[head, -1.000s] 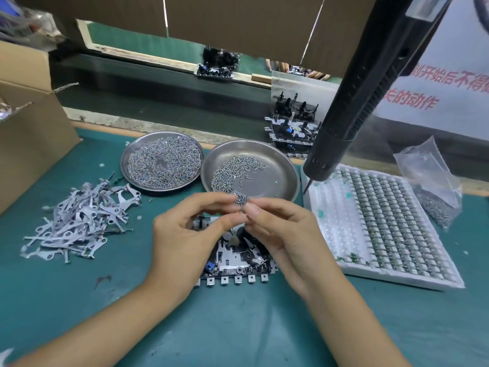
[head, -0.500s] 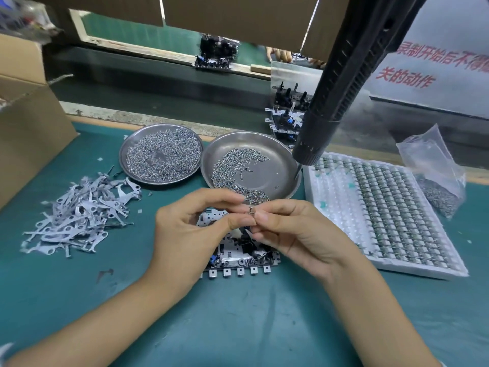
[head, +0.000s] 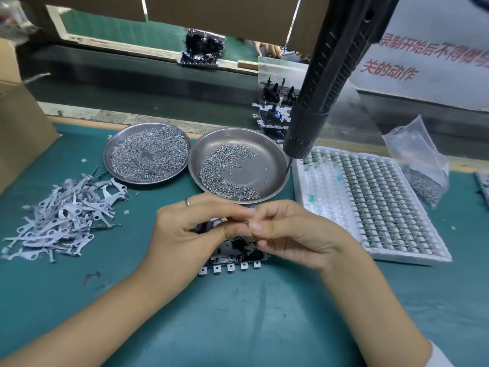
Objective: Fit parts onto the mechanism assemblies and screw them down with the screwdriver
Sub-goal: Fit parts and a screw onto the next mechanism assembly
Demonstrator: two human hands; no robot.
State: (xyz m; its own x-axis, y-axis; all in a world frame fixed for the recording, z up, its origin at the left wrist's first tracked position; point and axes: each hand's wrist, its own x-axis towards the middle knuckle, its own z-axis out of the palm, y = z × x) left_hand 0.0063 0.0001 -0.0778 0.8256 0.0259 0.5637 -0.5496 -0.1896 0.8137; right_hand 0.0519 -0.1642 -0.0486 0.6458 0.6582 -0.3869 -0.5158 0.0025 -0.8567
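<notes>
A metal mechanism assembly (head: 232,256) lies on the green mat, mostly hidden under my hands. My left hand (head: 185,231) and my right hand (head: 288,234) meet fingertip to fingertip just above it, pinching a small part between them that I cannot make out. A black electric screwdriver (head: 317,99) hangs from above, its tip over the right rim of the nearer steel dish (head: 275,154) that holds screws. A pile of flat grey metal levers (head: 63,215) lies at the left.
A second steel dish (head: 119,144) full of screws sits to the left of the first. A white tray (head: 370,202) of small parts lies at the right, with a plastic bag (head: 420,165) of screws behind it. A cardboard box (head: 18,123) stands at far left. More assemblies (head: 275,112) are stacked behind.
Both hands have come lower and closer to the assembly, fingertips still together. The small part that showed between the fingertips is now hidden.
</notes>
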